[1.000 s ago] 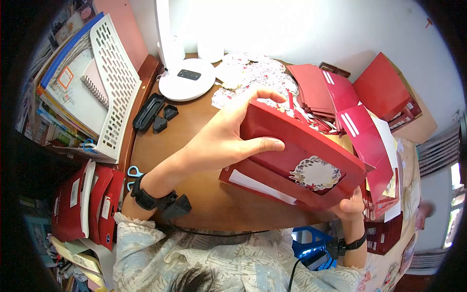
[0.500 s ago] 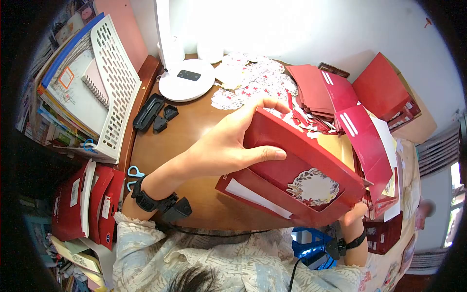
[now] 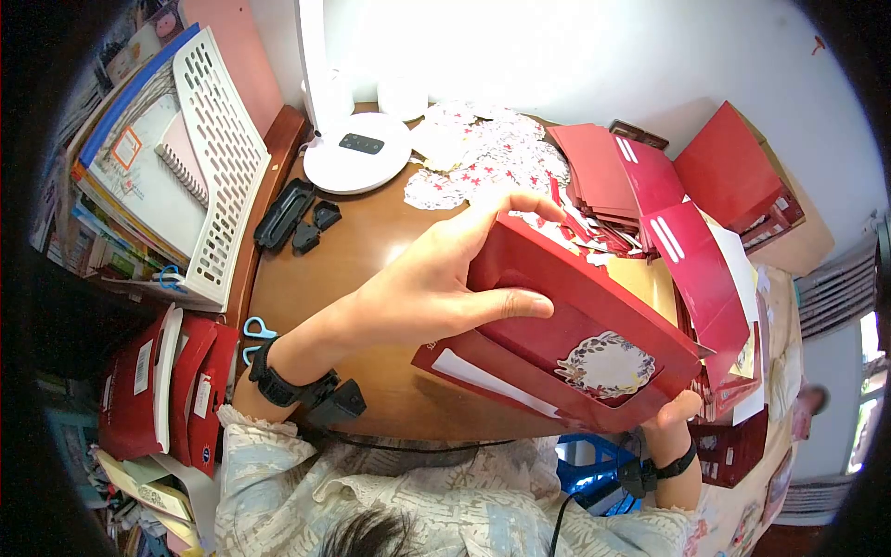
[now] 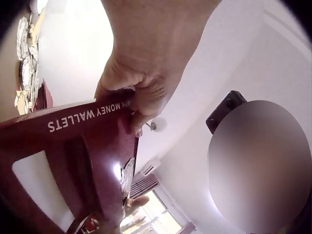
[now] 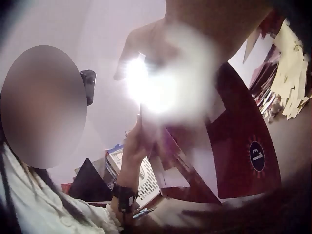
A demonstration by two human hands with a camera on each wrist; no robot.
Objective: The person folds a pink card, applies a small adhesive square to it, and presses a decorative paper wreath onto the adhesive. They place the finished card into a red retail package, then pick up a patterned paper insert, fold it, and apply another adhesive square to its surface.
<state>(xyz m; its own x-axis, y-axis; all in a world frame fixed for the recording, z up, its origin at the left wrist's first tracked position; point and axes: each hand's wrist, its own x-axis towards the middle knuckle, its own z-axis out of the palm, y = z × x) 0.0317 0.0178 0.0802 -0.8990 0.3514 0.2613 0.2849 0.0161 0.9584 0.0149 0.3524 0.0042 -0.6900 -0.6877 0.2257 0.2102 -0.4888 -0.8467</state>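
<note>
A flat red box (image 3: 557, 278) is held tilted over the desk between both hands. Its edge reads "MONEY WALLETS" in the left wrist view, where the red box (image 4: 105, 131) slants down from the hand. My left hand (image 3: 445, 274) grips the upper left end, thumb along the front face, fingers bent over the far edge. At the lower right corner my right hand (image 3: 676, 413) holds the box, thumb showing and the other fingers hidden behind it. A white wreath-patterned paper cutout (image 3: 605, 364) shows at the box's front opening. Glare covers much of the right hand in the right wrist view.
Patterned paper cutouts (image 3: 492, 153) lie heaped at the back beside a white lamp base (image 3: 356, 153). Red folders and card sleeves (image 3: 608, 176) are stacked at right. Black case parts (image 3: 283, 215) and light blue scissors (image 3: 257, 329) lie left, near a white perforated file holder (image 3: 223, 167).
The box's lower right end has dropped towards the body, and the left hand has shifted slightly right and down with it. Both hands have kept their hold.
</note>
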